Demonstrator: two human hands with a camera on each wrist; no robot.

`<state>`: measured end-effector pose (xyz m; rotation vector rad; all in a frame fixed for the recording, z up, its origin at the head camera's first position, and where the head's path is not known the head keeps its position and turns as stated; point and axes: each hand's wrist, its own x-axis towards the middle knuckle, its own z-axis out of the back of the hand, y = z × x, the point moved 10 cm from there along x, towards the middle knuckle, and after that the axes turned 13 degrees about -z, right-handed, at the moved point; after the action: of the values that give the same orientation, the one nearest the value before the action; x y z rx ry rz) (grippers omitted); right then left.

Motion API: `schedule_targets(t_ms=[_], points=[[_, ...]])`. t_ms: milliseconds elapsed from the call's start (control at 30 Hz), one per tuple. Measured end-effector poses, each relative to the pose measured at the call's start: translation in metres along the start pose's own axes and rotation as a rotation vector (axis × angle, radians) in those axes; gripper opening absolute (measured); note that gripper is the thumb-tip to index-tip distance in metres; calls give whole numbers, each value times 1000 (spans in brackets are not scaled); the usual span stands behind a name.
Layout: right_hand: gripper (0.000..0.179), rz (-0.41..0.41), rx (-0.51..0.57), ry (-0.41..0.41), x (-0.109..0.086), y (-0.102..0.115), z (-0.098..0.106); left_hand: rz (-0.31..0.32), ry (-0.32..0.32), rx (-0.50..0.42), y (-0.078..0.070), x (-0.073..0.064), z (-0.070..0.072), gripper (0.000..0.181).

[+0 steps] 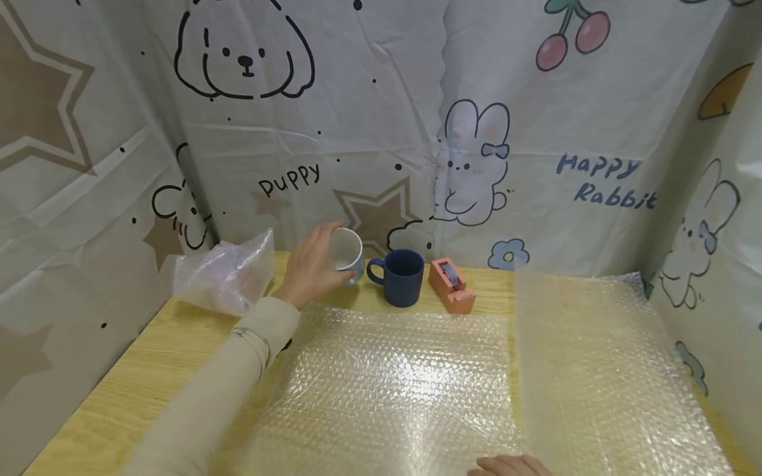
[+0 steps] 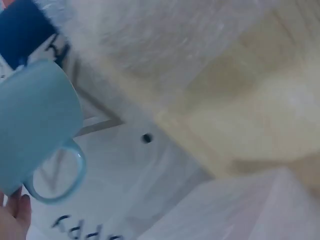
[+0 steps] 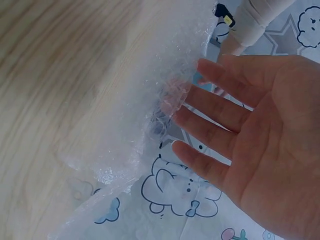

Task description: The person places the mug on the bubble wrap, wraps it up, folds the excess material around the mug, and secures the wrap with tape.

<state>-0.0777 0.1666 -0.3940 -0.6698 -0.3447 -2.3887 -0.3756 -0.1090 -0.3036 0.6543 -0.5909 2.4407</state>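
My left hand (image 1: 313, 266) grips a light blue mug (image 2: 40, 120) with a white inside, thumb and fingers at its rim. In the head view the mug's mouth leans toward me. The left wrist view shows its handle, with fingertips at the far end of the mug. Just right of it stands a navy mug (image 1: 403, 281), handle to the left. My right hand (image 3: 265, 125) holds nothing; its fingers are spread and relaxed near the front edge of a bubble wrap sheet (image 1: 393, 370). Only its fingers show in the head view.
An orange tape dispenser (image 1: 454, 287) stands right of the navy mug. A second bubble wrap sheet (image 1: 601, 357) lies at the right. At the back left sits a bundle in bubble wrap (image 1: 223, 277). Printed cloth (image 1: 357, 119) walls in the wooden table (image 1: 113, 383).
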Motion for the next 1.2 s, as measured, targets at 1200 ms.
schedule_targets(t_ms=[1200], points=[[30, -62, -25, -25, -2, -4, 6, -609, 604, -225, -181, -65, -41, 90]])
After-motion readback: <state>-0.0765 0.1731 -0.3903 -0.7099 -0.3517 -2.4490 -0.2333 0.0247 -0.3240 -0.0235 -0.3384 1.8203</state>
